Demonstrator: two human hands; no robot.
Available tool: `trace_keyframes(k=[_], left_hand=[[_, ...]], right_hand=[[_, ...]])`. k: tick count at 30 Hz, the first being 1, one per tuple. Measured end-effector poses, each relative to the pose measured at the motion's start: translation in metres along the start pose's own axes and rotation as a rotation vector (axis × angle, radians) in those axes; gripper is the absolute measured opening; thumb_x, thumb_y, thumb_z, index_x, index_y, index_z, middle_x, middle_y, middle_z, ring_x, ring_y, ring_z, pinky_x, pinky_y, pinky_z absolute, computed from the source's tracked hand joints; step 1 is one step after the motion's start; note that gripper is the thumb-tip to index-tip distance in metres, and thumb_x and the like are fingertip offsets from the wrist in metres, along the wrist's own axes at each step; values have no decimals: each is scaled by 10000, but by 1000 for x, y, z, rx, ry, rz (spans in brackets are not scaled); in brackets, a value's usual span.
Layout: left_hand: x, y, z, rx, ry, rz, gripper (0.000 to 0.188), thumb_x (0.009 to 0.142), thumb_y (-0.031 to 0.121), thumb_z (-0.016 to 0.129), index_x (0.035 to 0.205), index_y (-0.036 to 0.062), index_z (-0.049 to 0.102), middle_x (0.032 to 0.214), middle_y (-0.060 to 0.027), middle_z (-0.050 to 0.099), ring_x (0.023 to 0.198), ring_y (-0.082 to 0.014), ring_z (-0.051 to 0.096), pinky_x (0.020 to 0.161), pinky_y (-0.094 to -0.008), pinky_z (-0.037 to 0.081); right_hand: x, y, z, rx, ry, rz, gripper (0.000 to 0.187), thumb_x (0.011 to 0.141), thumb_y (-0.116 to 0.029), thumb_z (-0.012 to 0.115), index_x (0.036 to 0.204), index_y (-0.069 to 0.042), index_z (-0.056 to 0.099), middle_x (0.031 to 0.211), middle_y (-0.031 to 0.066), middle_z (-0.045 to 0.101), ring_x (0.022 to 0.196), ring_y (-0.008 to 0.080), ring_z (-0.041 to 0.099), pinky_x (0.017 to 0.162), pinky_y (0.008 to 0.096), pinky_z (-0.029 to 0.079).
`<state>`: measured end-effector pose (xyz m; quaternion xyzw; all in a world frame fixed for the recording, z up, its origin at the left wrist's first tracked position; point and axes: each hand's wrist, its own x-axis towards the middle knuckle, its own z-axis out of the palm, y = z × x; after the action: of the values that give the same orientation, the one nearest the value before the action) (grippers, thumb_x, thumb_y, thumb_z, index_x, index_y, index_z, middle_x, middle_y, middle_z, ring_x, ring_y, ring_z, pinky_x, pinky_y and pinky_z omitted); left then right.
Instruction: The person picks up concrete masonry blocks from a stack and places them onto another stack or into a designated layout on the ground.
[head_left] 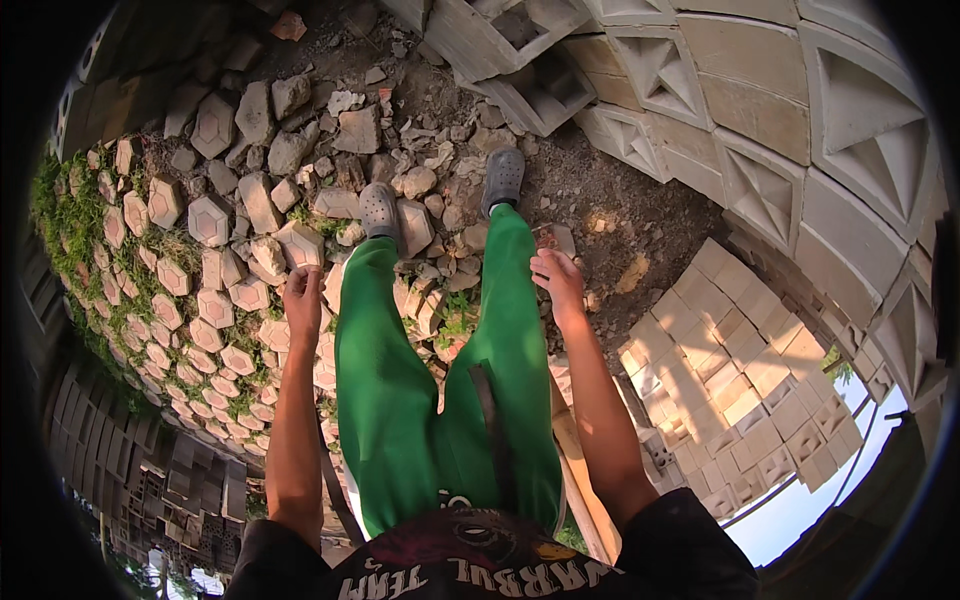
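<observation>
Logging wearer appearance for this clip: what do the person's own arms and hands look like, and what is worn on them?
Both forearms are bare, with no gloves, watch or bands visible on the left hand or right hand. Short dark sleeves end above the elbows, part of a black shirt with a printed graphic and pale lettering.

No packages, labels, signs or screens in view.

The yard holds only bare masonry and rubble, with nothing wrapped, tagged or posted among it; the one printed surface is the dark shirt [470, 560] at the lower edge, which carries pale lettering under a round dark red and yellow emblem.
</observation>
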<state>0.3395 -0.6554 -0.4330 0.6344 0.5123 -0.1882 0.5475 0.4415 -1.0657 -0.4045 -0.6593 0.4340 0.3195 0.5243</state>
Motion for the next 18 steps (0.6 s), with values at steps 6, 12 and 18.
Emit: trace_keyframes(k=[6,12,18], left_hand=[[47,10,133,316,117,268,215,902,205,577,941,-6,585,799,-63,617,724,-115,567,647,-259,459],[144,15,342,119,-285,128,604,833,335,646,1232,-79,461,1151,-206,583,1054,-257,587,880,-335,471],[211,58,513,122,-126,140,890,706,482,694,1282,-115,369,1190,-275,538,1084,-361,559,939,-379,429]], right_hand=[[233,10,-23,-219,-22,106,417,895,-329,544,1155,-3,536,1061,133,619,981,226,597,824,359,497],[399,-61,-26,-91,150,53,475,841,-305,620,1206,-29,491,1037,95,585,885,193,566,764,390,498],[473,-94,-13,84,88,38,529,716,-183,691,1172,-26,474,1195,129,523,1117,297,480,903,533,409]])
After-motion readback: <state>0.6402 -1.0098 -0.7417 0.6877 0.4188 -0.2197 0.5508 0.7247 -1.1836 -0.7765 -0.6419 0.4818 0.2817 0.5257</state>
